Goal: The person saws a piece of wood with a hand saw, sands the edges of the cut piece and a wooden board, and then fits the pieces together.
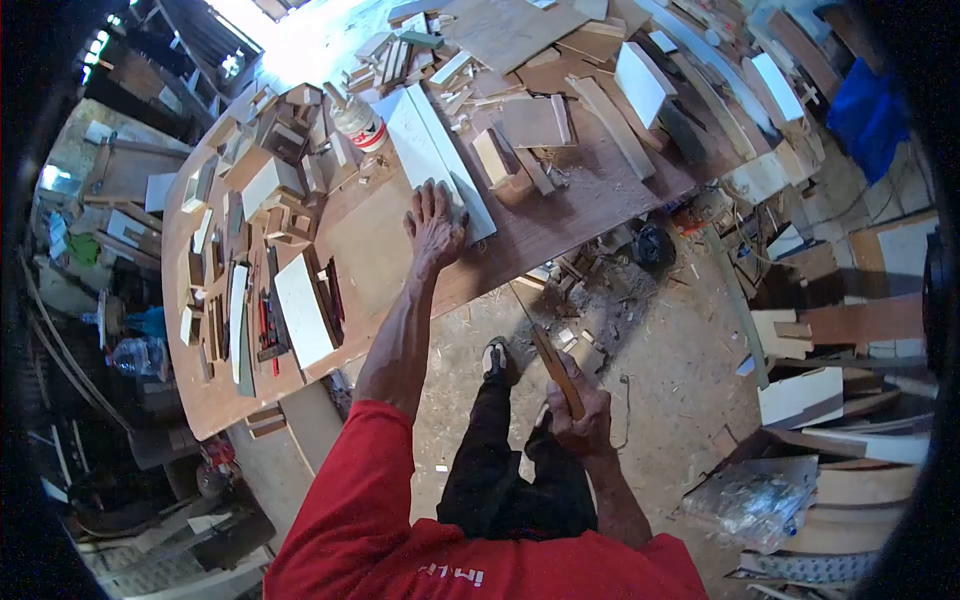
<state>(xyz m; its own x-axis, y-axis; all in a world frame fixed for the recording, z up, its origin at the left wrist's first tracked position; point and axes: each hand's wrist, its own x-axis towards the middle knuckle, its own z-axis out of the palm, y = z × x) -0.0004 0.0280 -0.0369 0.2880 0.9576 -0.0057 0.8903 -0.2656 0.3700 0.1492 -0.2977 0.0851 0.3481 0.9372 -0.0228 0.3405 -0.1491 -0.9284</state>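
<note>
My left hand (435, 225) lies flat, fingers spread, on the white board (440, 160) at the surface (380, 260) edge (beside a plastic bottle (358, 122)); my right hand (580, 415) grips a wooden-handled tool (555, 365) low.

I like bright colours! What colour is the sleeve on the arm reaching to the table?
Red. The sleeve shows best in the head view.

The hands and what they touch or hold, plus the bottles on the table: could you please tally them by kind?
Hands: 2, the left hand flat on the board, the right hand gripping the tool
White board: 1
Wooden-handled tool: 1
Plastic bottle: 1
Total: 5
</note>
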